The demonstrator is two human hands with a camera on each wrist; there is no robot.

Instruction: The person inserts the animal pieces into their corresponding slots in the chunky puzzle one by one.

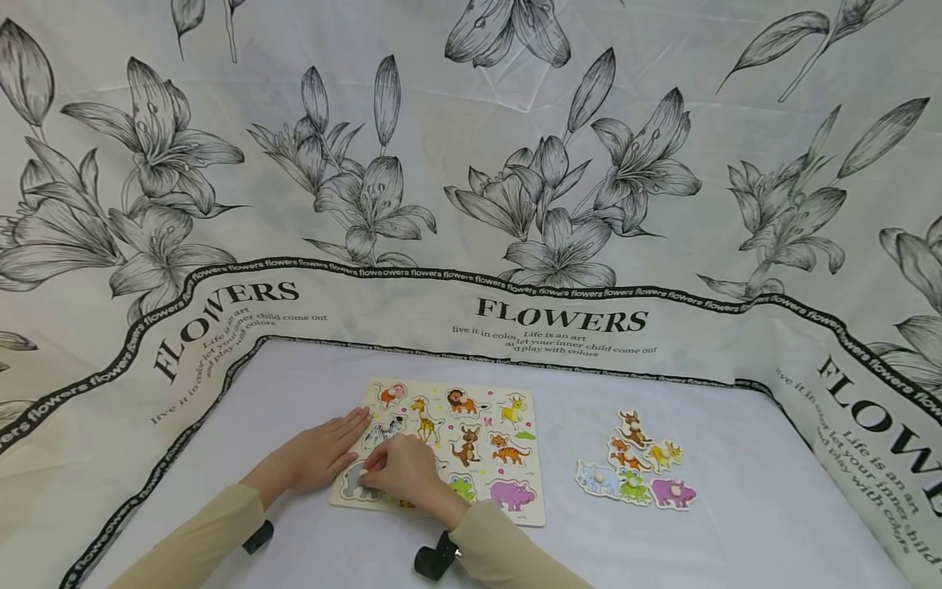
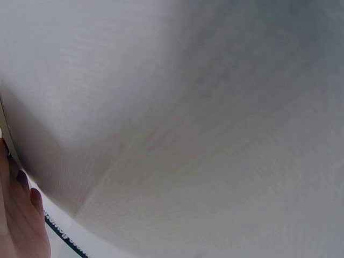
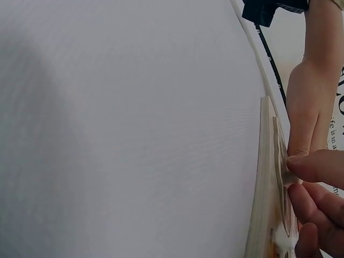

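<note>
A wooden animal puzzle board (image 1: 534,470) lies on the white table cloth. At its near left corner my right hand (image 1: 408,470) pinches a grey elephant puzzle piece (image 1: 361,484) between thumb and fingertips. In the right wrist view, the thin edge of the piece (image 3: 280,166) lies close over the thick board (image 3: 260,177), and the thumb and fingertips meet at its upper face. My left hand (image 1: 320,454) rests with fingers extended along the board's left edge, beside the zebra (image 1: 384,429). The left wrist view catches only part of that hand (image 2: 24,220).
Right of the board lies a group of loose pieces: a kangaroo (image 1: 631,429), a tiger (image 1: 627,454), a yellow goat (image 1: 665,455), a light blue animal (image 1: 596,479), a frog (image 1: 634,487) and a purple hippo (image 1: 673,493). A flower-printed cloth (image 1: 559,315) rises behind.
</note>
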